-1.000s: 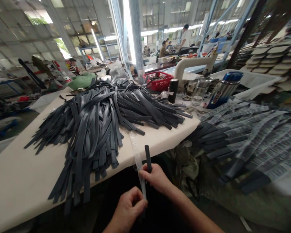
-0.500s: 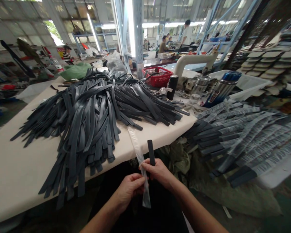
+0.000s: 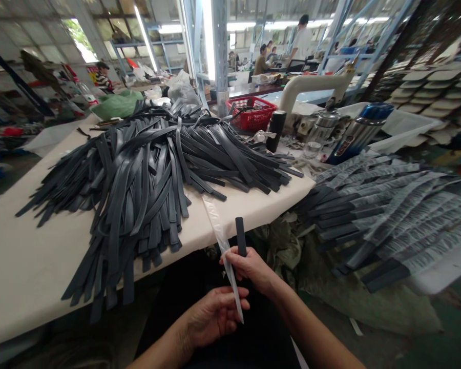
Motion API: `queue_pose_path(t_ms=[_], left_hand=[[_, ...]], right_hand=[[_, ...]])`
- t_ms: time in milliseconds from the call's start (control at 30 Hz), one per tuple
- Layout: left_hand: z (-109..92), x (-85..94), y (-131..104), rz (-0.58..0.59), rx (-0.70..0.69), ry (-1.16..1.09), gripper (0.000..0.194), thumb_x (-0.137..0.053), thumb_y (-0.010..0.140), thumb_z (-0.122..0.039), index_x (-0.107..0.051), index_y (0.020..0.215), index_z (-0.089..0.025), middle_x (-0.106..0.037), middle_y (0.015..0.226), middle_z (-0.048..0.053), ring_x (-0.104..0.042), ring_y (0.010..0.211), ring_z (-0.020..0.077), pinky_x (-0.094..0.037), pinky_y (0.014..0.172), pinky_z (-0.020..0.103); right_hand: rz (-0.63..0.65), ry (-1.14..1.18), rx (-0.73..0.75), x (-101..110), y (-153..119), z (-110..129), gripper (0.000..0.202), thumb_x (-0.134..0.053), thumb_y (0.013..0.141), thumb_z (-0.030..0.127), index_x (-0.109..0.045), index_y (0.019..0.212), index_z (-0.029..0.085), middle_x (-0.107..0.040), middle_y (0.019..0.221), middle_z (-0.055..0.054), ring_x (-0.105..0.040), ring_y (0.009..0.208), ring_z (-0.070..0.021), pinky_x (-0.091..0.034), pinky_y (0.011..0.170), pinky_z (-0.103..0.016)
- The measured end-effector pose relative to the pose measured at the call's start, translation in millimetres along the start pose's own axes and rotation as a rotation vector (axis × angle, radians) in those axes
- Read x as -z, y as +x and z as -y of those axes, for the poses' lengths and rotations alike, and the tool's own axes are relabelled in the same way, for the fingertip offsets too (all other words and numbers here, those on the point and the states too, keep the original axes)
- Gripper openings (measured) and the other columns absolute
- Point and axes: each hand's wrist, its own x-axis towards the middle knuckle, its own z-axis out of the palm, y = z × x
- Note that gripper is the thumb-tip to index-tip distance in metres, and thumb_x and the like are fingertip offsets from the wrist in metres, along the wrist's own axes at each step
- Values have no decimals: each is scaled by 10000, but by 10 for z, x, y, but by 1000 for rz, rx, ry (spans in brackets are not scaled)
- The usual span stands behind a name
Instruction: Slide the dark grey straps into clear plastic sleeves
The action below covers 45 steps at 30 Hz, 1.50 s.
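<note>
My right hand point(image 3: 249, 267) is closed on a short, flat black strap point(image 3: 241, 237), which sticks up from it, and pinches a long, clear plastic sleeve point(image 3: 216, 221) between thumb and finger. The sleeve runs from the table edge down past both hands and looks narrow and twisted at its lower end. Below and to the left, my left hand point(image 3: 217, 313) has its fingers loosely curled around that lower end, near the fingertips. A big heap of black straps point(image 3: 138, 179) lies on the cream-covered table point(image 3: 19, 256) ahead of my hands.
Plastic-wrapped black straps point(image 3: 403, 215) are piled at the right. Behind the heap stand a red basket point(image 3: 255, 119), a black cylinder point(image 3: 276, 130), a glass jar point(image 3: 322, 130) and a blue-topped flask point(image 3: 361, 133). A green bag point(image 3: 117, 105) sits at the back left. People work far off.
My left hand has slid lower along the sleeve, whose lower end has turned narrower. My right hand keeps its hold on strap and sleeve. The camera view has shifted slightly.
</note>
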Motion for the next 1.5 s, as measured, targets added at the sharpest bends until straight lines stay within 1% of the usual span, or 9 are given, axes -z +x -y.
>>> queue_pose_path(t_ms=[167, 300, 400, 633, 767, 900, 1067, 1333, 1500], left_hand=[[80, -42, 28, -5, 10, -33, 179, -732, 734, -216, -679, 880, -126, -673, 738, 21, -625, 575, 63, -446, 537, 149], [105, -93, 29, 47, -25, 57, 113, -712, 722, -186, -641, 771, -114, -614, 670, 4, -559, 516, 46, -415, 505, 147], [99, -133, 34, 29, -20, 111, 105, -706, 689, -150, -630, 749, -109, -567, 633, -18, -520, 495, 31, -397, 503, 138], [134, -131, 109, -137, -21, 112, 189, -725, 682, -195, -621, 828, -132, -577, 640, -24, -519, 519, 36, -392, 551, 159], [151, -119, 143, -189, -146, 123, 158, -706, 716, -234, -613, 811, -149, -614, 693, 0, -553, 588, 68, -409, 589, 188], [170, -185, 156, -161, -276, 171, 100, -671, 736, -210, -654, 778, -121, -636, 806, 49, -577, 758, 123, -451, 738, 246], [229, -279, 190, -135, -280, 157, 106, -652, 726, -185, -683, 799, -115, -654, 836, 72, -583, 788, 162, -453, 760, 287], [288, -221, 226, -161, -260, 77, 235, -600, 794, -318, -712, 777, -113, -702, 879, 99, -612, 816, 200, -471, 766, 317], [279, -298, 205, -124, -280, 278, 319, -626, 812, -395, -726, 894, -103, -714, 921, 122, -619, 896, 228, -448, 873, 348]], right_hand=[[-12, -13, 3, 4, 19, -56, 334, -641, 798, 456, -695, 749, 130, -560, 575, 25, -386, 421, -46, -295, 379, -171], [-49, -30, 2, 1, 41, -112, 309, -654, 786, 434, -696, 742, 131, -589, 615, 11, -446, 465, -61, -324, 386, -160], [-82, -35, 14, 20, 34, -152, 346, -630, 802, 467, -685, 747, 130, -585, 608, 12, -441, 451, -59, -327, 379, -158], [-241, -5, 115, 262, -267, -369, 535, -356, 892, 641, -535, 1086, 175, -685, 849, -30, -361, 339, -30, -426, 408, -215], [-219, -77, 36, 333, -615, -541, 513, -340, 917, 613, -574, 917, 157, -659, 708, -16, -379, 341, -42, -406, 409, -208], [-169, -241, -33, 216, -870, -599, 427, -454, 906, 538, -604, 784, 157, -614, 640, 1, -446, 428, -75, -357, 419, -193], [-255, -287, 28, 47, -905, -546, 333, -566, 851, 414, -570, 641, 157, -547, 605, 14, -496, 587, -121, -390, 557, -221], [-294, -383, 117, 73, -936, -570, 323, -519, 865, 375, -559, 614, 176, -540, 607, 10, -493, 599, -140, -389, 578, -236], [-306, -465, 185, 127, -1005, -590, 335, -514, 896, 380, -588, 636, 182, -576, 618, 3, -516, 590, -141, -394, 587, -240]])
